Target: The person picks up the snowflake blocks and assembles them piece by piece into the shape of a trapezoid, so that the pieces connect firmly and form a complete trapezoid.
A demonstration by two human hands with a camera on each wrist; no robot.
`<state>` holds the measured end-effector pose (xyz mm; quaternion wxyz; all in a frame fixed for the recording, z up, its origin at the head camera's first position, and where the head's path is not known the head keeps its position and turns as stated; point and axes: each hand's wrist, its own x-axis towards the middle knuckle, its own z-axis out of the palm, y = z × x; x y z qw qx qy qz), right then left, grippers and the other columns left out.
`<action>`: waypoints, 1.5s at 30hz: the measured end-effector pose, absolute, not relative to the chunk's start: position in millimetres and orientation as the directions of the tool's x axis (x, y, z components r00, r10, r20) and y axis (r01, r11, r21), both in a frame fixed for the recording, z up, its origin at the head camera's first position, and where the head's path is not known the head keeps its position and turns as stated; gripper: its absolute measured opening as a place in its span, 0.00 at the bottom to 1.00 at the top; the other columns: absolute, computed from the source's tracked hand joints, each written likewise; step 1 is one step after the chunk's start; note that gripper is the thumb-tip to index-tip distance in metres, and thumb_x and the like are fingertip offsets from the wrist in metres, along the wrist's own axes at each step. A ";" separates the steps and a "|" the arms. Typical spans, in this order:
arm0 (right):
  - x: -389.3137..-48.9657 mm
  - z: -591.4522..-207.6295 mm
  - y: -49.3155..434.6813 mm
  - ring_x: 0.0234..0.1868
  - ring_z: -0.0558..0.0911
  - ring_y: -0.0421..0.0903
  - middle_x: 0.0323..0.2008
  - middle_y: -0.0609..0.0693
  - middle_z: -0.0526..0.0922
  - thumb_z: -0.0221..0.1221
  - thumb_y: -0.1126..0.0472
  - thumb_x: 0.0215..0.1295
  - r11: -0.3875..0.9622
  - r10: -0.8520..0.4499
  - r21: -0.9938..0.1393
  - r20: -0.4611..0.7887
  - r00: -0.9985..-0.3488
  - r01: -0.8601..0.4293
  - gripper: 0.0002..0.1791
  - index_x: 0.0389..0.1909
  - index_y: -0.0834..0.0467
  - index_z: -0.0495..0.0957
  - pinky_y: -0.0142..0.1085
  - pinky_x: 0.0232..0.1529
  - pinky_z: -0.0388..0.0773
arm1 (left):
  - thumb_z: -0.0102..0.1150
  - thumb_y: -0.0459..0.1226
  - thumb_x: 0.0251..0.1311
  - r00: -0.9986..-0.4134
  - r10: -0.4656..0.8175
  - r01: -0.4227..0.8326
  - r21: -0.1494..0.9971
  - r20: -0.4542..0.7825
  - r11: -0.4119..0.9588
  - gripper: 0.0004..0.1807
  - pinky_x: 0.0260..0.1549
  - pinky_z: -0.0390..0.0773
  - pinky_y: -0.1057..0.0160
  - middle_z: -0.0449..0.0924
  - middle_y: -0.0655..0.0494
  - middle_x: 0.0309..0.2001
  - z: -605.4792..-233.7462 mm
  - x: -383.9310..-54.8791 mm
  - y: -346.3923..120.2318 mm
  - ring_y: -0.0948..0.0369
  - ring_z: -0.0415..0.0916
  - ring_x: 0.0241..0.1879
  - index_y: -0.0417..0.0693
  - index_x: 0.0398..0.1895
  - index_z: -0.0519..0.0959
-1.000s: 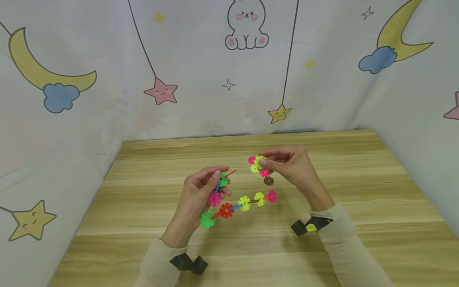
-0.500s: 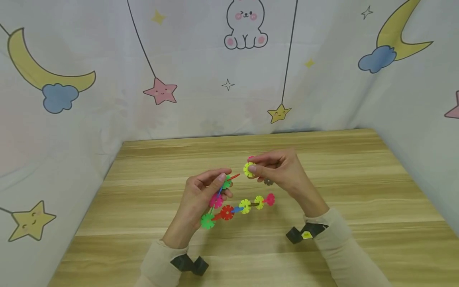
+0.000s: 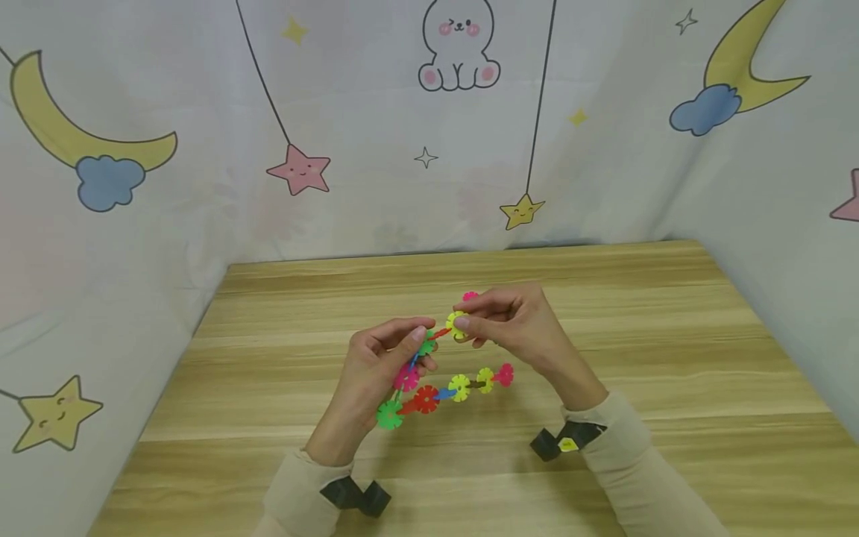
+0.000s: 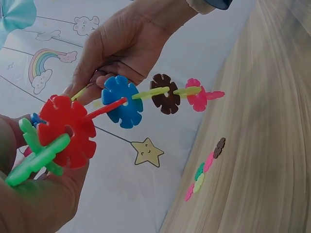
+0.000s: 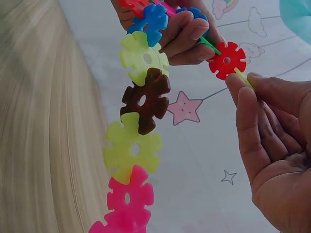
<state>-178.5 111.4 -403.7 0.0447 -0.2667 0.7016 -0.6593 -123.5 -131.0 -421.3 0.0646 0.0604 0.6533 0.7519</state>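
Observation:
My left hand (image 3: 376,365) pinches a chain of notched plastic snowflake discs near a green disc (image 3: 426,343). A red disc (image 5: 221,67) stands edge-on to the head camera at the chain's upper end. My right hand (image 3: 520,324) pinches a yellow disc (image 3: 455,326) between thumb and fingertip. In the right wrist view its edge meets the red disc's lower rim; how far they interlock I cannot tell. The rest of the chain curves round below, through a green disc (image 3: 390,415), a large red disc (image 3: 426,400) and others, to a pink end disc (image 3: 506,374).
Several loose discs lie on the wooden table (image 3: 268,298), among them a pink one (image 3: 470,296) beyond my right hand and a brown one (image 4: 219,147). A white printed curtain (image 3: 376,112) stands behind the table and along its sides.
My right hand has moved left and slightly down with the yellow disc, bringing it to the red disc. My left hand, with the chain, has shifted only slightly right.

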 end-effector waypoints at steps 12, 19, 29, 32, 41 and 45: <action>-173.4 -403.3 106.2 0.29 0.92 0.47 0.32 0.43 0.93 0.71 0.70 0.67 -0.018 -0.432 -0.948 0.294 -0.852 -0.318 0.08 0.44 0.69 0.90 0.42 0.34 0.93 | 0.68 0.37 0.73 -0.989 0.136 0.038 0.994 0.051 -0.099 0.14 0.40 0.92 0.63 0.91 0.61 0.42 -417.0 -122.2 -133.9 0.63 0.90 0.29 0.43 0.56 0.89; -170.3 -408.6 100.2 0.29 0.93 0.53 0.35 0.44 0.94 0.72 0.69 0.67 -0.052 -0.408 -0.962 0.267 -0.873 -0.270 0.09 0.45 0.70 0.89 0.44 0.36 0.93 | 0.68 0.37 0.73 -0.990 0.119 0.069 0.994 0.079 -0.090 0.14 0.34 0.87 0.68 0.92 0.62 0.36 -415.1 -121.7 -136.5 0.62 0.91 0.28 0.43 0.57 0.89; -171.7 -415.4 95.0 0.31 0.94 0.43 0.35 0.43 0.94 0.71 0.69 0.67 -0.156 -0.406 -0.954 0.298 -0.864 -0.255 0.13 0.46 0.77 0.86 0.42 0.37 0.93 | 0.68 0.35 0.73 -0.989 0.115 0.080 0.990 0.093 -0.114 0.12 0.38 0.89 0.67 0.93 0.61 0.39 -417.2 -122.1 -136.0 0.62 0.91 0.27 0.42 0.55 0.90; -170.8 -416.1 93.8 0.32 0.94 0.43 0.35 0.43 0.94 0.71 0.69 0.67 -0.165 -0.404 -0.951 0.306 -0.862 -0.261 0.14 0.47 0.77 0.86 0.43 0.38 0.93 | 0.68 0.33 0.72 -0.989 0.109 0.087 0.985 0.103 -0.146 0.10 0.32 0.88 0.68 0.93 0.60 0.43 -417.7 -122.4 -134.4 0.62 0.90 0.27 0.45 0.52 0.91; -168.7 -408.8 97.8 0.34 0.94 0.44 0.37 0.44 0.93 0.71 0.65 0.70 -0.056 -0.414 -0.959 0.274 -0.868 -0.277 0.13 0.49 0.70 0.88 0.43 0.43 0.93 | 0.68 0.37 0.73 -0.989 0.106 0.097 0.992 0.105 -0.078 0.13 0.35 0.89 0.67 0.91 0.59 0.39 -410.7 -119.9 -132.9 0.60 0.91 0.29 0.40 0.56 0.88; -168.4 -405.8 99.6 0.39 0.95 0.46 0.42 0.49 0.92 0.68 0.66 0.73 -0.058 -0.448 -0.964 0.257 -0.856 -0.259 0.15 0.55 0.69 0.86 0.45 0.47 0.93 | 0.67 0.39 0.74 -0.992 0.099 0.067 0.996 0.072 -0.052 0.16 0.43 0.92 0.62 0.90 0.58 0.40 -407.9 -119.5 -134.7 0.60 0.92 0.32 0.46 0.61 0.86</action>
